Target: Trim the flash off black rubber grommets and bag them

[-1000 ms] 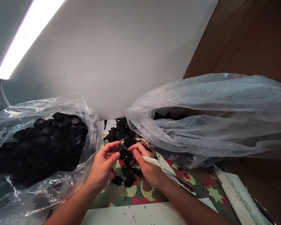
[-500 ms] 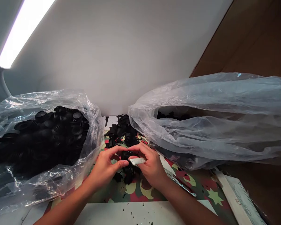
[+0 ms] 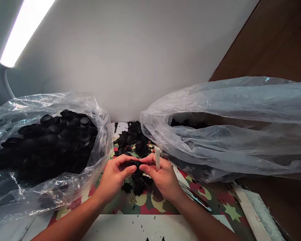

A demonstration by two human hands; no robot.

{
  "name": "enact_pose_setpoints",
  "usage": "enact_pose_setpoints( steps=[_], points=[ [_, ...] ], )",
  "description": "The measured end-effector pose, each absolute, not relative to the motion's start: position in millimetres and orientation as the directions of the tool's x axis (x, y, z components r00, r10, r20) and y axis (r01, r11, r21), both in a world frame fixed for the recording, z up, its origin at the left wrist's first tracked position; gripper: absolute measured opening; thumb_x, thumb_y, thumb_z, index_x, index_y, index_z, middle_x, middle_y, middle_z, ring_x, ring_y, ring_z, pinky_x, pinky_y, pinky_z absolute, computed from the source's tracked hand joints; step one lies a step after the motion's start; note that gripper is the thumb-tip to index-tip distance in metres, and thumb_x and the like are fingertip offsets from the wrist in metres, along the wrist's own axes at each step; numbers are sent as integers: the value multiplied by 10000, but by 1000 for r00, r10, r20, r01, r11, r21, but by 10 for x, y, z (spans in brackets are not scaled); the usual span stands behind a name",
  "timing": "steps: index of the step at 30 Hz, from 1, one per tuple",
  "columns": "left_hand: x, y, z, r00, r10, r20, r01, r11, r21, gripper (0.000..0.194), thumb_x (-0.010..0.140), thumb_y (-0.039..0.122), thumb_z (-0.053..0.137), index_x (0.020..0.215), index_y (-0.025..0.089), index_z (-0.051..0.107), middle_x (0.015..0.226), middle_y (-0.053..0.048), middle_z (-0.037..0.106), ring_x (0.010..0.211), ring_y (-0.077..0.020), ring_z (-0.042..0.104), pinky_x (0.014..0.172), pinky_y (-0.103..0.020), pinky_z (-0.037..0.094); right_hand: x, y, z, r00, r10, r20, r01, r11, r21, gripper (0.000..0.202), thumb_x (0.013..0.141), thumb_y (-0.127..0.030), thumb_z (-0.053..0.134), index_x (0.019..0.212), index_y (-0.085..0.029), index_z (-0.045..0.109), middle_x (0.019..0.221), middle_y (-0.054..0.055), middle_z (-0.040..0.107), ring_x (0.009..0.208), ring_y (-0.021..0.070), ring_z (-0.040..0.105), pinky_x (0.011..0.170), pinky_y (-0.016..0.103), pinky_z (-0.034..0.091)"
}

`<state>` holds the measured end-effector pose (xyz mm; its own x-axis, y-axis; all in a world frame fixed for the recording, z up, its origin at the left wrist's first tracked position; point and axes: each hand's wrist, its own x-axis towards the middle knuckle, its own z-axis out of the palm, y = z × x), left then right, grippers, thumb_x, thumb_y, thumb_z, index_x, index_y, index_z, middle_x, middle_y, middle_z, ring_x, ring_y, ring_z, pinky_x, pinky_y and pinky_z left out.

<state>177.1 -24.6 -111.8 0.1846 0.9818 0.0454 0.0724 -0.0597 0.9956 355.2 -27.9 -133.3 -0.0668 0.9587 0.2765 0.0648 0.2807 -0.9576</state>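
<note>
Ribbed pieces (image 3: 65, 132) and scraps (image 3: 139, 185) are black, cardboard (image 3: 273, 43) brown, the cover (image 3: 219, 199) red-green with yellowish shapes (image 3: 232, 211).

A plain grey wall (image 3: 130, 60) rises behind the far edge of the table (image 3: 145, 208), its top patterned red, green and yellow. A bright bar lamp (image 3: 26, 31) slants above the left side; brown cardboard (image 3: 271, 47) stands shadowed past the right edge.

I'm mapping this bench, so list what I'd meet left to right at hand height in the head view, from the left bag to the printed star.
Left bag, left hand, black part, right hand, metal tool, printed star.
</note>
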Motion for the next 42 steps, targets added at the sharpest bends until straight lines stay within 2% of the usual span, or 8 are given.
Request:
enact_pose_setpoints(
  steps=[8, 11, 16, 20, 26, 32, 38, 42],
  points=[
    [1810, -280, -1036, 142, 985, 96, 161, -119, 980, 131, 701, 277, 780, 803, 214, 834, 779, -56, 783, 749, -237, 667, 715, -316, 500, 3545, -323, -1282, -69, 833, 550, 305, 542, -783, 97, 918, -278, 671, 863, -232, 736, 812, 19, 636, 708, 166, 613, 594, 261, 492],
    [1834, -308, -986, 147, 984, 105, 238, -138, 962, 116, 690, 242, 756, 774, 232, 836, 718, -30, 764, 695, -215, 633, 685, -297, 478, 3516, -345, -1301, -95, 790, 606, 352, 596, -722, 159, 934, -161, 591, 828, -232, 685, 801, 9, 639, 702, 158, 607, 627, 259, 492],
    [1854, -346, -957, 160, 983, 94, 289, -138, 947, 120, 708, 249, 710, 729, 201, 818, 671, -26, 733, 642, -187, 587, 608, -263, 426, 3478, -354, -1323, -123, 764, 633, 452, 611, -650, 230, 938, -100, 474, 774, -232, 565, 766, 12, 602, 695, 163, 571, 633, 268, 450],
    [1871, -336, -1024, 187, 980, 72, 237, -116, 965, 123, 722, 284, 731, 724, 181, 797, 662, -25, 721, 629, -182, 583, 592, -261, 429, 3451, -342, -1298, -98, 811, 576, 488, 544, -683, 248, 798, -14, 384, 736, -245, 452, 721, -4, 531, 645, 161, 514, 568, 261, 379],
    [1904, -318, -1078, 164, 973, 164, 294, -207, 933, 90, 735, 267, 738, 710, 198, 790, 689, -32, 739, 663, -202, 618, 645, -292, 453, 3384, -291, -1323, -18, 889, 458, 449, 416, -791, 200, 798, -85, 383, 698, -256, 357, 671, -22, 495, 609, 162, 485, 566, 261, 354],
    [1919, -423, -1040, 212, 921, 325, 290, -377, 879, 111, 750, 200, 715, 759, 243, 817, 686, -41, 744, 656, -220, 644, 636, -310, 473, 3537, -83, -1436, 144, 913, 381, 439, 286, -852, 169, 840, -171, 414, 697, -259, 393, 630, -25, 478, 583, 173, 450, 568, 281, 341],
    [1823, -277, -1088, 169, 980, 105, 211, -140, 967, 103, 708, 287, 766, 741, 196, 802, 725, -52, 770, 699, -229, 666, 660, -307, 496, 3571, -68, -1406, 30, 927, 373, 364, 337, -868, 63, 841, -217, 566, 796, -232, 608, 761, -2, 631, 631, 166, 548, 552, 259, 422],
    [1798, -219, -1100, 209, 977, 36, 189, -77, 979, 121, 697, 296, 765, 689, 175, 763, 679, -32, 735, 645, -193, 616, 631, -285, 460, 3543, -194, -1327, -48, 895, 444, 308, 436, -846, 156, 928, -257, 566, 839, -221, 689, 814, 24, 672, 731, 185, 628, 647, 281, 492]
  ],
)
